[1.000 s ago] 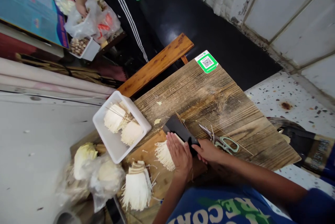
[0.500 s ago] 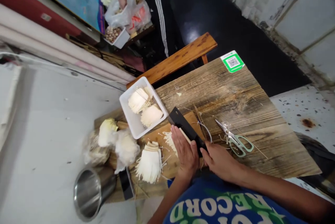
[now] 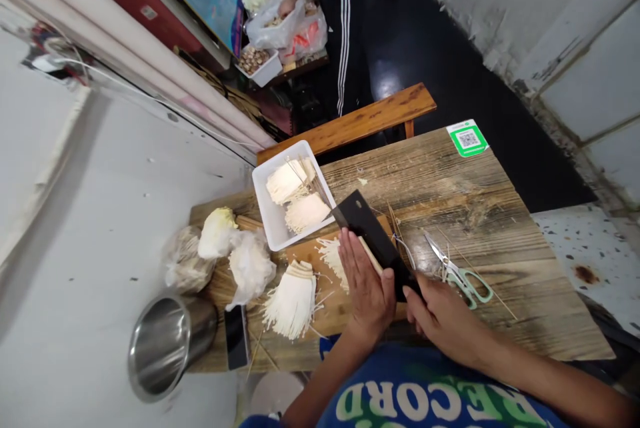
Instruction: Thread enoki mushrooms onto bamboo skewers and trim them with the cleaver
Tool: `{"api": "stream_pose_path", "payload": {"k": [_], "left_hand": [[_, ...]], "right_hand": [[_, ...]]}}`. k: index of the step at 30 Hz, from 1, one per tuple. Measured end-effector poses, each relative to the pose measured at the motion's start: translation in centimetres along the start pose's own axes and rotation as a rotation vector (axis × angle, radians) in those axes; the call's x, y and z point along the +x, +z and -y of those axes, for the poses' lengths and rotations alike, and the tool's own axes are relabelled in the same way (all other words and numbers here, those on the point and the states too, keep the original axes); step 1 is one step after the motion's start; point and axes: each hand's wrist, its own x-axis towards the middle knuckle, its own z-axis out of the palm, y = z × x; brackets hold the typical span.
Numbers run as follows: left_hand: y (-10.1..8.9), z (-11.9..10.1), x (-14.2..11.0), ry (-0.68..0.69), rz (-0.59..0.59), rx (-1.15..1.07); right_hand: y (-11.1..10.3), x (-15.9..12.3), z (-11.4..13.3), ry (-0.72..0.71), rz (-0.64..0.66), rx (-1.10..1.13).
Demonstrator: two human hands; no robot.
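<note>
My right hand [image 3: 440,311] grips the handle of a black cleaver [image 3: 373,231], whose broad blade stands along a bunch of enoki mushrooms [image 3: 333,258] on a wooden cutting board [image 3: 327,305]. Flat on that bunch lies my left hand [image 3: 367,281], fingers stretched out and thumb apart, close beside the blade. A pale cut edge [image 3: 371,256] of the bunch shows between hand and blade; the rest under my palm is hidden. To the left, another enoki bunch [image 3: 293,301] rests on the board. Further flat bunches [image 3: 306,211] lie in a white plastic tub [image 3: 265,205].
Green-handled scissors [image 3: 463,278] and thin sticks lie right of the board. Leftward are a bagged cabbage [image 3: 217,231], a plastic bag [image 3: 250,268], a phone [image 3: 236,338] and a steel pot [image 3: 160,345]. Beyond the bench [image 3: 365,118], a co-worker's hand [image 3: 286,8] reaches into a bag.
The view has shifted, so most of the scene sits further right. My left hand still lies on the mushrooms and my right hand still grips the cleaver, its blade showing slightly more face.
</note>
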Motion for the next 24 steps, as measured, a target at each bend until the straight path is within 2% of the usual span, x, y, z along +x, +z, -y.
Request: {"api": "stream_pose_path", "payload": {"k": [6,11,16,20,24], "left_hand": [[3.2,3.3,-2.5,-0.041,0.078,-0.06],[5.4,4.8,-3.1,-0.044,0.199,0.091],[7.1,5.5,-2.2,0.032,0.334,0.27],[7.8,6.0,-2.5,0.097,0.358,0.344],[7.0,6.4,-2.4,0.178,0.435,0.343]], "right_hand": [[2.8,1.6,-2.2,0.084,0.0,0.048],[5.5,3.4,-6.8,0.311,0.149,0.596],[7.4,4.8,-10.7,0.347,0.149,0.727],[8.7,5.2,-12.0,0.339,0.139,0.761],[9.4,5.3,-12.8,0.334,0.123,0.777]]}}
